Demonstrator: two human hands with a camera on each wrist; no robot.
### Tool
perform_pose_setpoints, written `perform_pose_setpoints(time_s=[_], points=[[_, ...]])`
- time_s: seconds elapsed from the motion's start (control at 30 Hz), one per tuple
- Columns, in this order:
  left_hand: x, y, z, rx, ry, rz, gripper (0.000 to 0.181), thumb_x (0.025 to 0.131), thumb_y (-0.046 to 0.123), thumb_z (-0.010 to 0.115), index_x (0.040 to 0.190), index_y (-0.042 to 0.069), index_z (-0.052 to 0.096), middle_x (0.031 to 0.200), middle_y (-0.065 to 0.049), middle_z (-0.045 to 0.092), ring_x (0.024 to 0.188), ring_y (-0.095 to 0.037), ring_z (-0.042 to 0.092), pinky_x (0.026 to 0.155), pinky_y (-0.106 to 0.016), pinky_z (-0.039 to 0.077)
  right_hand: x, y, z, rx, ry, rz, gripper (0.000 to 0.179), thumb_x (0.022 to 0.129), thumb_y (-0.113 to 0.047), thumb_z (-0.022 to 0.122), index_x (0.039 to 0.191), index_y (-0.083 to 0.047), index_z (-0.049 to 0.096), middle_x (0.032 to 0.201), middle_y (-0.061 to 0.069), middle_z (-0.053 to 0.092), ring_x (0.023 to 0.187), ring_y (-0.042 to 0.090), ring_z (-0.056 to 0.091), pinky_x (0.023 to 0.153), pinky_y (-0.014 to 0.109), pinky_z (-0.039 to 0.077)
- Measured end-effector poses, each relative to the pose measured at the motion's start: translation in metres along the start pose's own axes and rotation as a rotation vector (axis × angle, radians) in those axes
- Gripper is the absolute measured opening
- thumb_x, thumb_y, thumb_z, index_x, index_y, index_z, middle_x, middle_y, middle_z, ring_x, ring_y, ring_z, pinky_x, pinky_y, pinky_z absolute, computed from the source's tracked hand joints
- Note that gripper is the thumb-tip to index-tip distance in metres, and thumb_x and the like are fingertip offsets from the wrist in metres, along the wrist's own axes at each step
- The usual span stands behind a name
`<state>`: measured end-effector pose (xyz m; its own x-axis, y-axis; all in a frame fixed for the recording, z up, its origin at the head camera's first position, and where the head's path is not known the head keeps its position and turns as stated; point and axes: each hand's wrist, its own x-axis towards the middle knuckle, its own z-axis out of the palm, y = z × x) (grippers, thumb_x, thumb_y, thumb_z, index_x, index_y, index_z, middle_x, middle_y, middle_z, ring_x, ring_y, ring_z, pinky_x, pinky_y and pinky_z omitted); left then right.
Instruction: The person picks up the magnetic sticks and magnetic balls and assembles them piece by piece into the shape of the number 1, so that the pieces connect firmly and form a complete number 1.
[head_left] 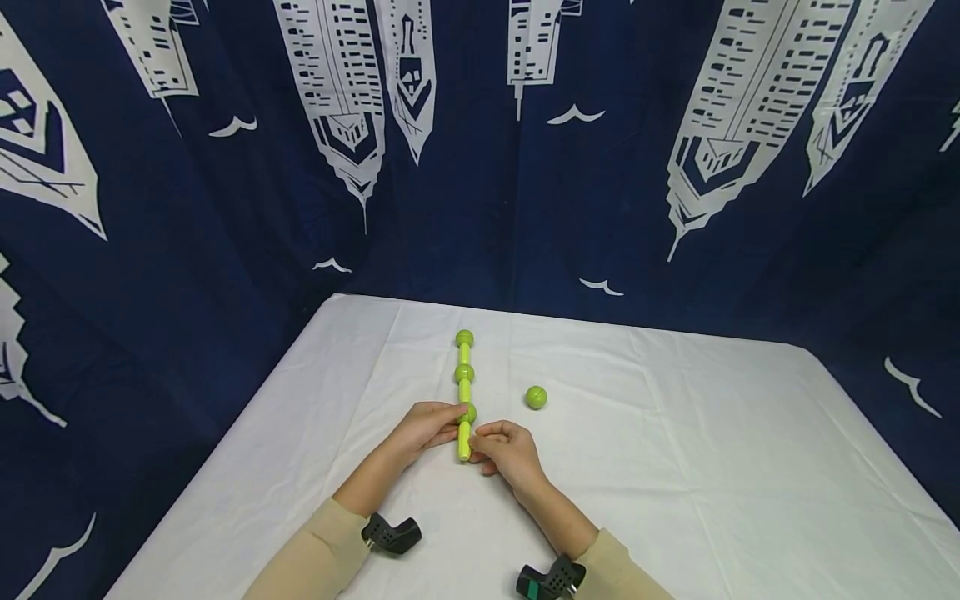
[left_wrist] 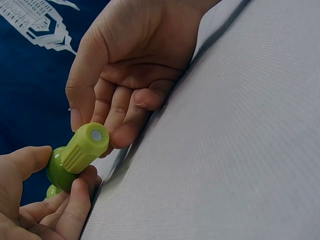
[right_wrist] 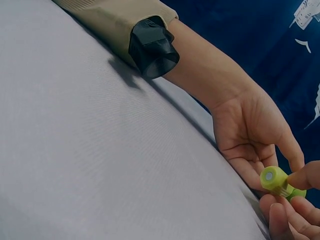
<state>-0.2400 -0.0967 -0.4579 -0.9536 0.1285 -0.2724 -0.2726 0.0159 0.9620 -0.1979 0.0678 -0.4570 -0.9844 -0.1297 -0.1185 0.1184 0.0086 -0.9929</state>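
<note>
A straight chain of green balls and yellow-green rods runs away from me over the white table, ending in a far ball (head_left: 465, 337). My left hand (head_left: 423, 427) pinches the nearest ball (head_left: 470, 413) of the chain, thumb on one side and fingers on the other. From that ball a ribbed rod (left_wrist: 84, 150) points toward me, with a round grey disc in its end. My right hand (head_left: 510, 454) holds this rod between thumb and fingertips, as the right wrist view shows. A loose green ball (head_left: 536, 397) lies right of the chain.
White cloth covers the table (head_left: 675, 467), whose far edge meets a dark blue curtain (head_left: 480, 208) with white building prints. Black wrist cameras sit on both sleeves, the left one (head_left: 393, 535) and the right one (head_left: 551, 577) close above the cloth.
</note>
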Motion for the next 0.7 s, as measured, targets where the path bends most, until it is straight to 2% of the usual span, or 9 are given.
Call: perform_pose_setpoints(time_s=[0.47,0.7], points=[[-0.0013,0.0004,-0.0003,0.018,-0.011,0.005,0.041,0.095,0.023,0.065,0.115,-0.013,0.063,0.089,-0.005,0.070,0.079,-0.010,0.066,0.077,-0.024,0.058,-0.0041,-0.0001,0.0014,-0.058,-0.027,0.016,0.022,0.086,-0.011,0.069,0.100,0.005,0.061,0.073,0.005,0.069,0.058,0.012,0.066,0.045,0.018,0.050],[-0.0019,0.0013,-0.0011,0.009,-0.019,0.003,0.041,0.095,0.022,0.065,0.116,-0.013,0.063,0.091,-0.006,0.070,0.081,-0.011,0.066,0.078,-0.024,0.058,-0.0088,-0.0028,0.0048,-0.064,-0.050,0.017,0.027,0.086,-0.011,0.071,0.103,0.005,0.059,0.078,0.011,0.071,0.055,0.013,0.066,0.042,0.017,0.048]])
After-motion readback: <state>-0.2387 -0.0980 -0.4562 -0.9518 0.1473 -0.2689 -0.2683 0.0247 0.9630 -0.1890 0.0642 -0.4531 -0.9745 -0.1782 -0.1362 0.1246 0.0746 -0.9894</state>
